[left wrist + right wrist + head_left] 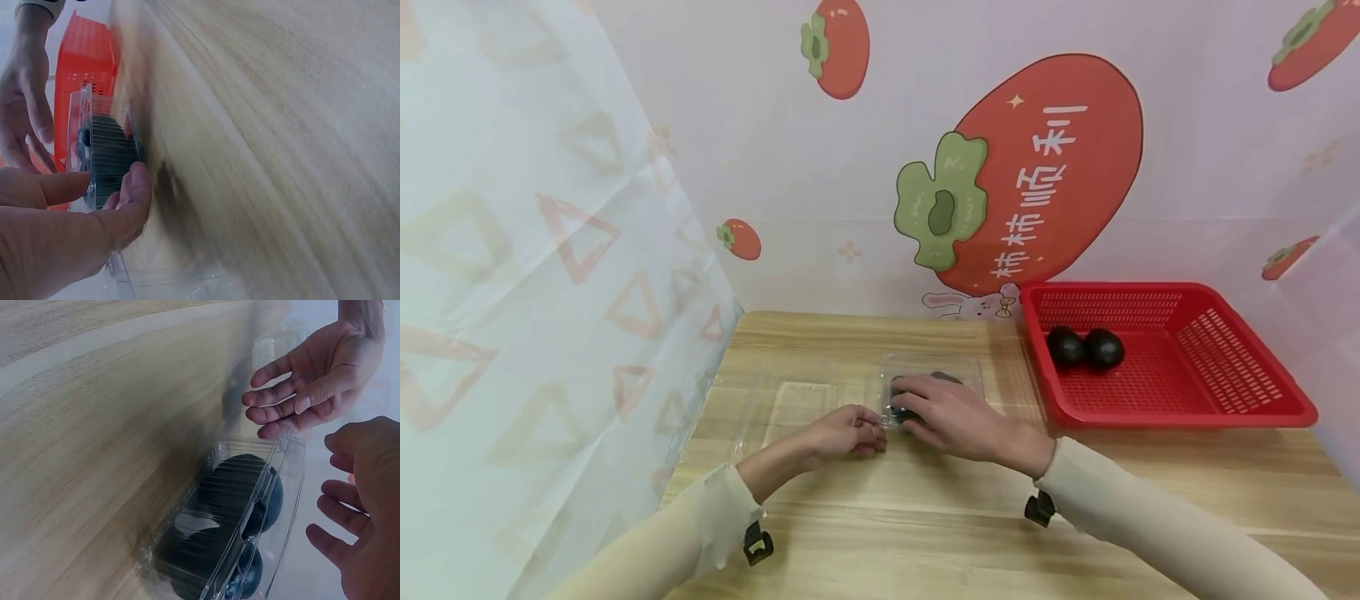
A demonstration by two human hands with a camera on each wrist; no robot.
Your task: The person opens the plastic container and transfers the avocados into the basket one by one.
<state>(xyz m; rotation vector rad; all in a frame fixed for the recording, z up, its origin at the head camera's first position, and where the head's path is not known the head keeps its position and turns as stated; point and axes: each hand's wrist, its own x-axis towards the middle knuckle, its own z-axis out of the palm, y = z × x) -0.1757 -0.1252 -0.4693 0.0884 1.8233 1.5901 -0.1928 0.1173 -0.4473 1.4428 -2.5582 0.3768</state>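
A clear plastic box (973, 367) stands on the table with two dark avocados inside; one avocado (240, 478) shows through its ribbed wall in the right wrist view. A clear layer rises above its rim; whether a lid is fastened I cannot tell. My right hand (951, 417) hovers over the front of the box, fingers spread and slightly bent, with a gap to it in the right wrist view. My left hand (846, 432) is at the box's front left corner, fingers loosely bent. One left finger seems to touch the corner (284, 428); no firm grip shows.
A red plastic basket (1180, 417) stands at the right, holding two more dark avocados (1084, 348). Left of the box lies another clear plastic container (801, 400). The wooden table (880, 533) meets patterned sheets at the back and left.
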